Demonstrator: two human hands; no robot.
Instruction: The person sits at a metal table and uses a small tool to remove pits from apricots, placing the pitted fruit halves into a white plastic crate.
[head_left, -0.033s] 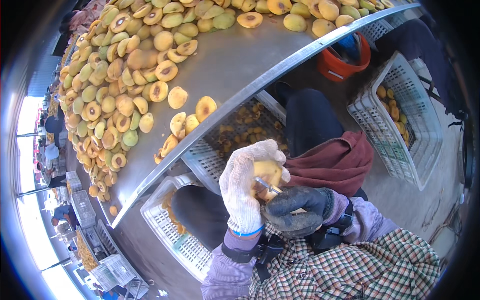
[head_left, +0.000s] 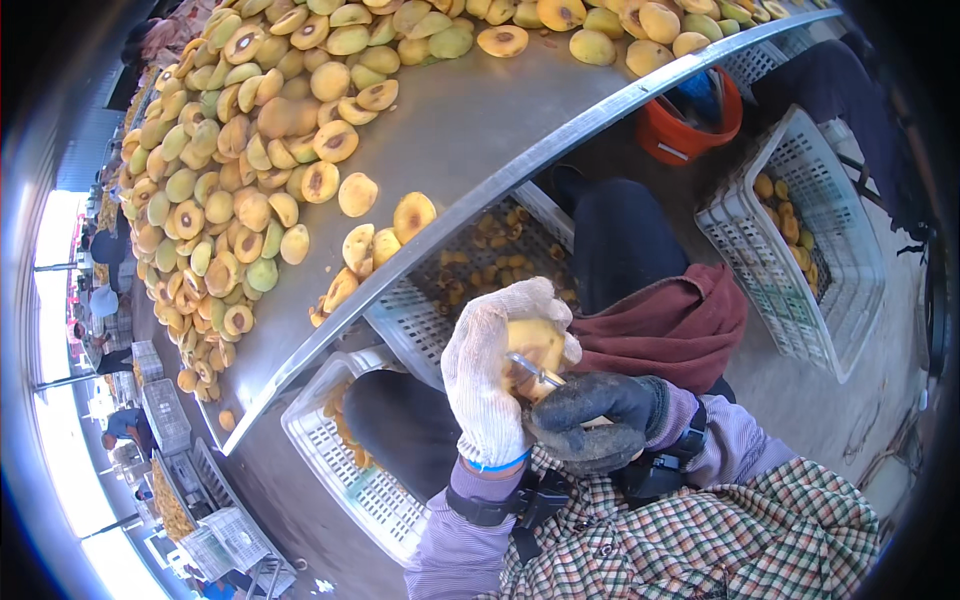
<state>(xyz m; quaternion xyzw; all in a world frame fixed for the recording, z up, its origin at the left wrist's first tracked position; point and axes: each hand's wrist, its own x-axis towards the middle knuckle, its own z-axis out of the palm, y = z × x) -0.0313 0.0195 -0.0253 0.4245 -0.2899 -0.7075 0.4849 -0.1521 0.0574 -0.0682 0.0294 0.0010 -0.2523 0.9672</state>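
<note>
In a white knit glove, my left hand is closed around a yellow peach half, its cut side turned toward my right hand. My right hand, in a dark, stained glove, grips a small pitting tool with a thin metal shaft. The shaft lies against the brownish pit hollow of the peach; its exact tip is hidden. Part of a light handle shows between the dark fingers. Both hands are close together above my lap, just this side of the metal table.
Many peach halves are heaped on the table, a few near its raised metal rim. Beneath it stands a crate with pit scraps. Other white crates flank my legs. An orange bucket and a maroon cloth lie rightward.
</note>
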